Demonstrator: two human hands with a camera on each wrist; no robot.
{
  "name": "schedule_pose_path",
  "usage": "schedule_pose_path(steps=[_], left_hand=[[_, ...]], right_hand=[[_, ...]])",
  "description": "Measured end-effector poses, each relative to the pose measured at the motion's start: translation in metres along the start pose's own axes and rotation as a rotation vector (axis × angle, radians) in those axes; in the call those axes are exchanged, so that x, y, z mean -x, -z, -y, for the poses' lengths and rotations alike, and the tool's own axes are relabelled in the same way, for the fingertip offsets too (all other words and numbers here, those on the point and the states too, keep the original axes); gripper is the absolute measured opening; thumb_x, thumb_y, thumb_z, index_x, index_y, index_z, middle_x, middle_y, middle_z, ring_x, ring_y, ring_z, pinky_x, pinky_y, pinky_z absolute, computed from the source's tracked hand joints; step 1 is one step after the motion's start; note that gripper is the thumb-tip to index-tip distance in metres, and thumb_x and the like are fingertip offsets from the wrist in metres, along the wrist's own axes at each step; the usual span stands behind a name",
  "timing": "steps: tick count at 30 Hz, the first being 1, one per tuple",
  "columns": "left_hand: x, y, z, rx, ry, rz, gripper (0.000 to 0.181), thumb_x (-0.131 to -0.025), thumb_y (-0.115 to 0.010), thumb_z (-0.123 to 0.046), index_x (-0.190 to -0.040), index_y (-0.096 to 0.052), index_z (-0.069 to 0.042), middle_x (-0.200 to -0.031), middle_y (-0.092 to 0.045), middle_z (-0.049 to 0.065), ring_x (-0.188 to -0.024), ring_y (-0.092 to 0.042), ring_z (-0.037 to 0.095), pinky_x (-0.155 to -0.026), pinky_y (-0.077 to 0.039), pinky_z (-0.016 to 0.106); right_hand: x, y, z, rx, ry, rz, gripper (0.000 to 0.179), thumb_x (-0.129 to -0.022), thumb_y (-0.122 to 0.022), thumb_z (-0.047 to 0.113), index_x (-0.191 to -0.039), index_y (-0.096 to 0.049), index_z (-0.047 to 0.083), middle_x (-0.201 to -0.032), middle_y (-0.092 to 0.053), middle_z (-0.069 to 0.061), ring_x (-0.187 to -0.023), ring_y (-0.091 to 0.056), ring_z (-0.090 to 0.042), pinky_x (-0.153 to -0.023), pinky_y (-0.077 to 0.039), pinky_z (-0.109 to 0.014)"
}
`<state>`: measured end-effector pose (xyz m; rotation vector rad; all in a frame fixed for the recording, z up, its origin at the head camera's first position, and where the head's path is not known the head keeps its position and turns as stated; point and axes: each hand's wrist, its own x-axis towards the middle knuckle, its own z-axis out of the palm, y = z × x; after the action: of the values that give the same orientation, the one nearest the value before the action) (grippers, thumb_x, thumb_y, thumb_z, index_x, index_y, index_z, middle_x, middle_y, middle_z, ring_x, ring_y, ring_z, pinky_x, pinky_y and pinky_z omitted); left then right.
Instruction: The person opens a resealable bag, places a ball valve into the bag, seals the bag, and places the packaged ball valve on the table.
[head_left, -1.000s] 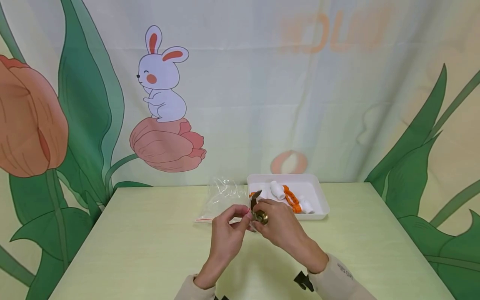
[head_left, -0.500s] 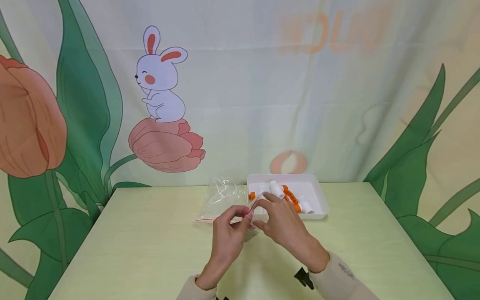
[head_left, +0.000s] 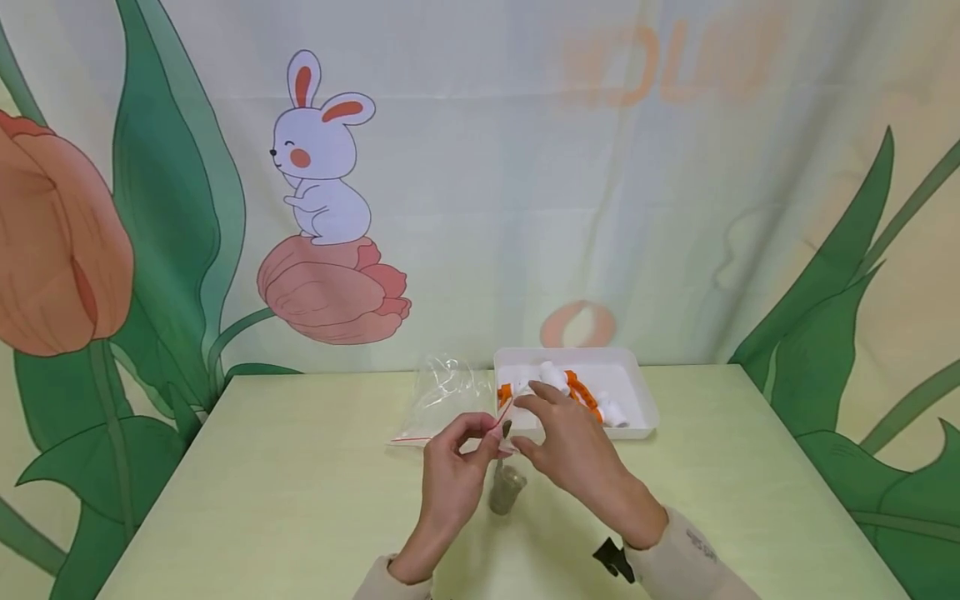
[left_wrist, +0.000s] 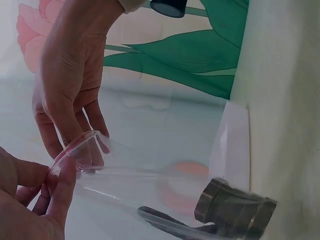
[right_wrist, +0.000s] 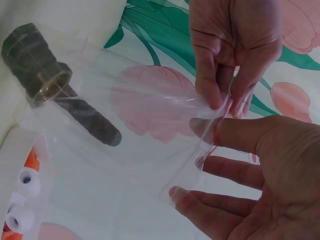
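Note:
A metal valve with a long lever handle (head_left: 506, 493) hangs low inside a clear zip bag (right_wrist: 160, 167), its body toward the table. The left hand (head_left: 455, 477) pinches the bag's red-lined mouth between thumb and fingers. Across the opening, the right hand (head_left: 579, 454) has thumb and fingers spread apart, with fingertips against the clear film and nothing gripped. In the left wrist view the valve (left_wrist: 232, 209) shows through the plastic, the lever pointing up toward the mouth. The right wrist view shows the valve body (right_wrist: 37, 65) at the bag's far end.
A white tray (head_left: 645, 412) stands at the table's back, holding white pipe-like fittings (head_left: 553, 379) and orange parts (head_left: 581, 390). Beside it on the left lies another clear zip bag (head_left: 442, 400) with a red line. A printed curtain (head_left: 465, 208) hangs behind the table.
The valve has left the right hand's grip and dropped down inside the bag. The right hand's fingers have spread and drawn slightly away; the left hand keeps its hold on the mouth.

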<state>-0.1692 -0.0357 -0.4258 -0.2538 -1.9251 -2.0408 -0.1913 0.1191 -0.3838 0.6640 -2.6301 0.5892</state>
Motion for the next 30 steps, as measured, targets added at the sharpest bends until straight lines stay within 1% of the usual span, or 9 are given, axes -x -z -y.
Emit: schedule_pose_path(steps=[5,7,11,16,19,20,23,26,30], left_hand=[[-0.002,0.001,-0.002,0.002,0.026,-0.013,0.009,-0.089,-0.068,0.002,-0.097,-0.067,0.005,-0.09,-0.065,0.023,-0.078,-0.071,0.024,-0.07,-0.062,0.036],[-0.002,0.001,-0.002,0.003,0.035,-0.02,0.009,-0.089,-0.068,0.002,-0.097,-0.066,0.006,-0.089,-0.065,0.022,-0.079,-0.071,0.025,-0.07,-0.062,0.034],[-0.002,0.003,-0.003,0.017,0.044,-0.031,0.01,-0.088,-0.067,0.003,-0.097,-0.066,0.007,-0.089,-0.064,0.023,-0.079,-0.071,0.023,-0.07,-0.062,0.034],[-0.002,0.004,-0.006,0.021,0.032,-0.033,0.009,-0.088,-0.067,0.004,-0.096,-0.065,0.008,-0.09,-0.064,0.025,-0.076,-0.069,0.015,-0.071,-0.062,0.034],[-0.002,0.005,-0.007,0.018,0.025,-0.03,0.011,-0.088,-0.067,0.004,-0.098,-0.064,0.01,-0.091,-0.064,0.028,-0.076,-0.069,0.014,-0.071,-0.062,0.032],[-0.002,0.005,-0.007,0.017,0.025,-0.031,0.012,-0.088,-0.067,0.004,-0.098,-0.064,0.011,-0.092,-0.064,0.028,-0.076,-0.069,0.015,-0.07,-0.062,0.032],[-0.002,0.006,-0.006,0.014,0.023,-0.037,0.013,-0.088,-0.067,0.005,-0.099,-0.064,0.011,-0.092,-0.063,0.029,-0.077,-0.07,0.018,-0.07,-0.062,0.032],[-0.002,0.007,-0.006,0.017,0.019,-0.046,0.009,-0.088,-0.066,0.006,-0.097,-0.065,0.008,-0.09,-0.064,0.026,-0.077,-0.07,0.019,-0.071,-0.062,0.033],[-0.001,0.008,-0.009,0.02,0.01,-0.055,0.008,-0.088,-0.067,0.005,-0.095,-0.067,0.003,-0.089,-0.064,0.021,-0.078,-0.071,0.019,-0.071,-0.062,0.033]], right_hand=[[0.001,0.007,0.0,-0.002,0.006,-0.044,0.039,-0.076,-0.084,0.02,-0.112,-0.07,0.012,-0.13,-0.064,-0.016,-0.105,-0.068,-0.037,-0.085,-0.055,-0.051],[0.001,0.008,0.0,-0.009,0.018,-0.068,0.038,-0.077,-0.083,0.02,-0.111,-0.071,0.011,-0.129,-0.064,-0.015,-0.107,-0.068,-0.036,-0.085,-0.055,-0.051],[0.003,0.012,-0.001,-0.027,0.037,-0.119,0.036,-0.078,-0.082,0.022,-0.111,-0.071,0.012,-0.127,-0.066,-0.013,-0.109,-0.068,-0.033,-0.083,-0.056,-0.051],[0.006,0.017,-0.002,-0.04,0.055,-0.181,0.034,-0.079,-0.081,0.024,-0.109,-0.072,0.012,-0.123,-0.068,-0.012,-0.112,-0.067,-0.031,-0.083,-0.057,-0.05],[0.009,0.018,-0.002,-0.038,0.061,-0.212,0.033,-0.078,-0.082,0.026,-0.107,-0.072,0.012,-0.12,-0.07,-0.009,-0.114,-0.066,-0.029,-0.085,-0.057,-0.047],[0.01,0.018,-0.002,-0.04,0.062,-0.22,0.033,-0.078,-0.082,0.026,-0.106,-0.072,0.013,-0.118,-0.07,-0.008,-0.113,-0.066,-0.028,-0.083,-0.057,-0.045],[0.013,0.018,-0.004,-0.062,0.064,-0.235,0.032,-0.077,-0.083,0.027,-0.104,-0.072,0.013,-0.11,-0.071,-0.002,-0.103,-0.069,-0.023,-0.076,-0.058,-0.035],[0.016,0.016,-0.007,-0.091,0.056,-0.247,0.029,-0.077,-0.083,0.027,-0.1,-0.071,0.014,-0.102,-0.07,0.002,-0.091,-0.068,-0.017,-0.065,-0.054,-0.025],[0.021,0.012,-0.012,-0.117,0.028,-0.263,0.025,-0.077,-0.083,0.028,-0.093,-0.07,0.014,-0.092,-0.07,0.005,-0.078,-0.065,-0.011,-0.061,-0.049,-0.021]])
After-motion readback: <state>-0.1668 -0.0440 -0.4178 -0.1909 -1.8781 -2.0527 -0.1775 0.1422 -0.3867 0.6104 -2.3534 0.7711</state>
